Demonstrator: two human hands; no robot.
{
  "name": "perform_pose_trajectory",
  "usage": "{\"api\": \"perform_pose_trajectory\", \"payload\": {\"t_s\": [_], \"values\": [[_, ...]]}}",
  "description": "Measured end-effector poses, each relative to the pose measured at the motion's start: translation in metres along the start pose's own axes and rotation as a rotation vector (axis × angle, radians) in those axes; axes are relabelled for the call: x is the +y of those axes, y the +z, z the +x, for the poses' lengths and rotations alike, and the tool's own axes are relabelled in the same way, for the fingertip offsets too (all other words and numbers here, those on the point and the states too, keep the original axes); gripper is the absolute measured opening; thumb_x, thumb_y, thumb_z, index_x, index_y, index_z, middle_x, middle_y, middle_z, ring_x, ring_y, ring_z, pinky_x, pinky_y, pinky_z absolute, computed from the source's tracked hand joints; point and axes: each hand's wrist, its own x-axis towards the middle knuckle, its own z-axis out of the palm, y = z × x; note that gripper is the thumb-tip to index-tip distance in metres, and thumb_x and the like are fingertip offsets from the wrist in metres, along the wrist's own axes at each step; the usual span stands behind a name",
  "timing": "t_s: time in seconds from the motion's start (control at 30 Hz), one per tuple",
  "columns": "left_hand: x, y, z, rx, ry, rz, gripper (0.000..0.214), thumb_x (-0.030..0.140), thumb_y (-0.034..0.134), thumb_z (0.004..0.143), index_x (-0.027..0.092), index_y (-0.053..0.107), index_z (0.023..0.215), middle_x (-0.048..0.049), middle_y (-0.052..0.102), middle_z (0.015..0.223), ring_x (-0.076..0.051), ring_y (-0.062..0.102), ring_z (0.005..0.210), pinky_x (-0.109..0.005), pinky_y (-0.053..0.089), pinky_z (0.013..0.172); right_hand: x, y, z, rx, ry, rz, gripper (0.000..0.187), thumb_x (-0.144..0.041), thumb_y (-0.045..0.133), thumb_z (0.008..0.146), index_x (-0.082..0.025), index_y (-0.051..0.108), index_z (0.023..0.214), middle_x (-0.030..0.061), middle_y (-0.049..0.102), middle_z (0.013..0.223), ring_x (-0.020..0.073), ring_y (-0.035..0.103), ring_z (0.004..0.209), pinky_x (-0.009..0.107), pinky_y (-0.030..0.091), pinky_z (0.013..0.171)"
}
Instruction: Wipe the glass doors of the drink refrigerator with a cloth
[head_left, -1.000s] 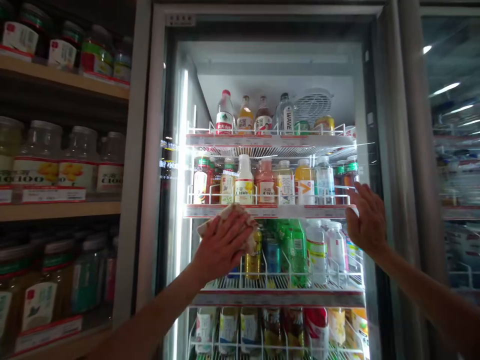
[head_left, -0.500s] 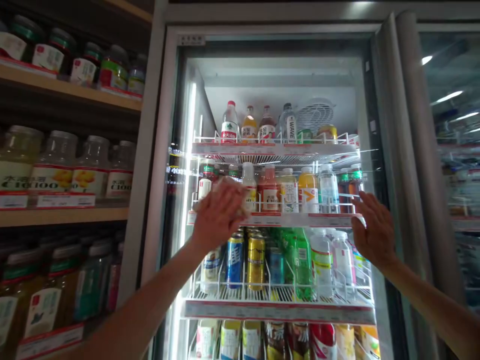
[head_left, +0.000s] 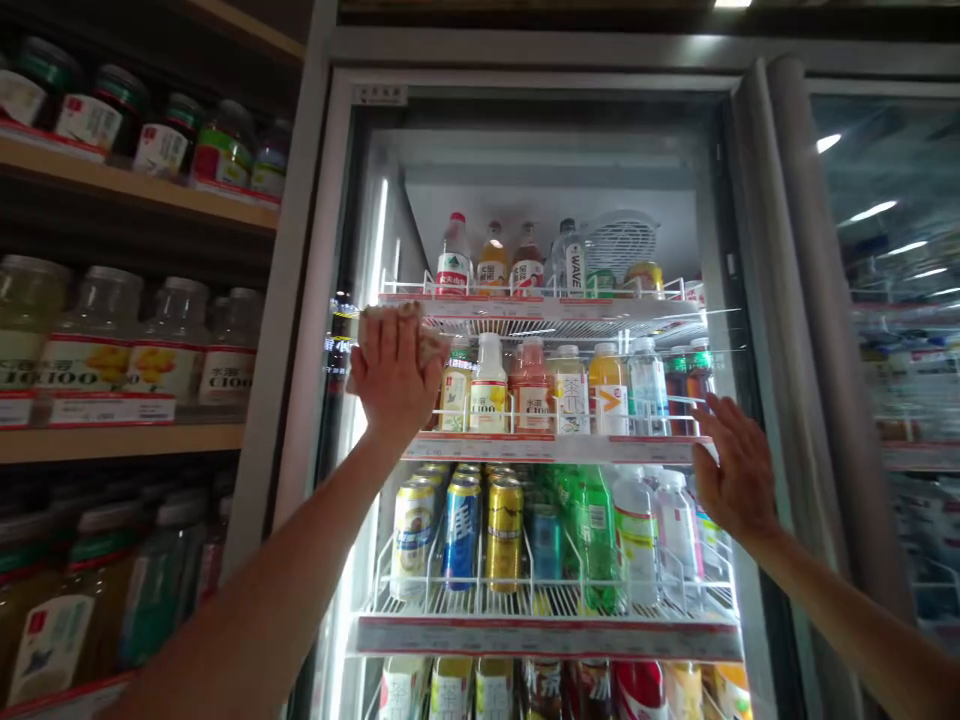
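Note:
My left hand [head_left: 396,378] lies over a light, crumpled cloth [head_left: 433,348] against the closed glass door [head_left: 525,150], near the door's left side. The cloth's edges show above the fingertips and on both sides of the palm. Over at the door's right side, my right hand [head_left: 739,468] is raised with bare, slightly bent fingers and the thumb apart; whether it touches the glass I cannot tell. Behind the glass, bottles such as a white-capped one [head_left: 488,385] stand on a wire shelf between my hands.
Lower shelves hold cans [head_left: 504,530] and a green bottle [head_left: 598,530]. A thick vertical door handle [head_left: 784,300] runs along the right side, with another glass door beyond it. Open wooden shelving [head_left: 127,437] with rows of bottles stands at the left.
My left hand and the cloth have moved left across the glass, from in front of the middle-shelf bottles to the door's left side. My right hand stays near the right side.

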Motion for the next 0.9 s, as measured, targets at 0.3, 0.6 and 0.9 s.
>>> {"api": "perform_pose_trajectory", "payload": {"t_s": [0.3,0.6,0.9], "values": [[0.05,0.007,-0.016,-0.274,0.592,-0.142,0.054,0.043,0.037,0.089,0.025,0.036,0.14,-0.0025,0.035,0.148,-0.023,0.024,0.14,-0.049,0.009,0.117,0.0,0.0,-0.001,-0.011,0.026,0.005,0.042,-0.027,0.039,0.09,-0.022,0.047,0.131,0.0124,0.049,0.138,0.0252,0.04,0.133,0.047,0.035,0.107],[0.058,0.009,-0.017,-0.24,0.518,-0.181,0.054,0.044,0.035,0.09,0.021,0.036,0.139,-0.0072,0.028,0.152,-0.027,0.015,0.143,-0.052,0.009,0.115,-0.001,-0.003,0.001,-0.016,0.005,-0.014,0.037,-0.027,0.038,0.091,-0.016,0.05,0.125,0.0145,0.05,0.136,0.0239,0.039,0.134,0.045,0.035,0.106],[0.064,0.017,-0.008,-0.163,0.252,-0.173,0.055,0.041,0.035,0.09,0.019,0.033,0.141,-0.0066,0.024,0.153,-0.027,0.01,0.143,-0.054,0.006,0.116,0.001,-0.001,0.001,0.014,-0.013,0.046,0.039,-0.025,0.04,0.09,-0.017,0.05,0.128,0.0137,0.049,0.137,0.0256,0.039,0.133,0.048,0.035,0.106]]}}
